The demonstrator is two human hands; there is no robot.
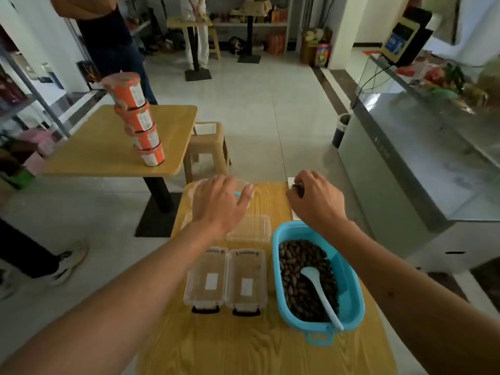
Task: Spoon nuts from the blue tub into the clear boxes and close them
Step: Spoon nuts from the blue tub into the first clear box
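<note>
Head view: your left hand [216, 204] lies spread on a clear container, your right hand [315, 198] curls round something dark. No scooping yet. Next, take the spoon [320, 293] from the blue tub [349, 290], beside two empty clear boxes [226, 280].

Floor [257, 109]: pale glossy tiles with a dark border strip along the right side. Worktop [216, 347]: yellow wood-grain laminate. To the left, a second wooden table [108, 147] on a black pedestal carries a leaning stack of four orange tubs [136, 117]; a beige plastic stool [207, 144] stands just beside it. On the right, a glass-topped display counter [422, 169], with a dark bin [342, 129] at its far end. Far wall: white shelving [251, 12] with cluttered goods, and a tall pedestal table [189, 23] before it. White pillar [345, 31] right of centre. Lighting even, daylight-like.
</note>
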